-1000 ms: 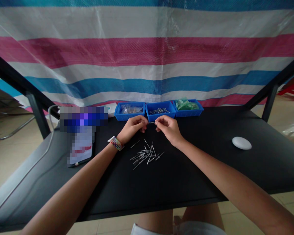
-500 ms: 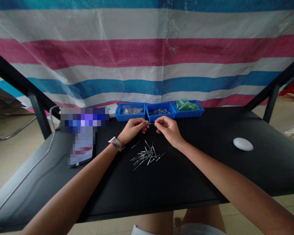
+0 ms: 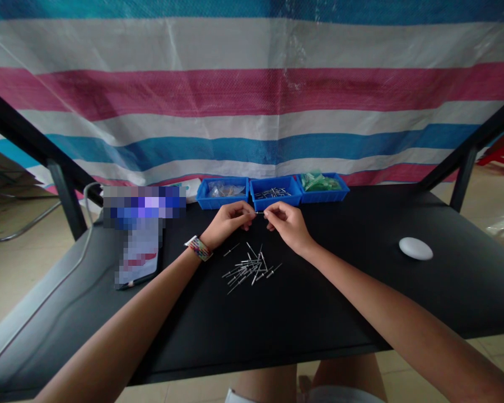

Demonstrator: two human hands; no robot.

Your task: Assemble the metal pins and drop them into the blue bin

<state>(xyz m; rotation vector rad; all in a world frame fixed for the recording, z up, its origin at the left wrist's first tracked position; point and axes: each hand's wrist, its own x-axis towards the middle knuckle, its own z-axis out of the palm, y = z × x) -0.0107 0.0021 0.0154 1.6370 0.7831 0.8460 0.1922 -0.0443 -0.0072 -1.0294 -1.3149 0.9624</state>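
Head view is showing the left hand (image 3: 229, 222) and right hand (image 3: 286, 223) pinching one thin metal pin (image 3: 259, 212) at centre frame, while a loose pile of pins (image 3: 248, 266) is lying below on the bench (image 3: 361, 291), seemingly waiting.

black table (image 3: 361, 313), probably loose rivets (image 3: 248, 266)

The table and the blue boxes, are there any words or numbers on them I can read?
No readable words, labels or numbers show anywhere.
Pixelated patch left of the left hand: blurred, unreadable.
Three blue bins: no writing shows.
Thin metal pin pinched between left hand and right hand, and the pile of pins: too small to show marks.
White oval object: plain.
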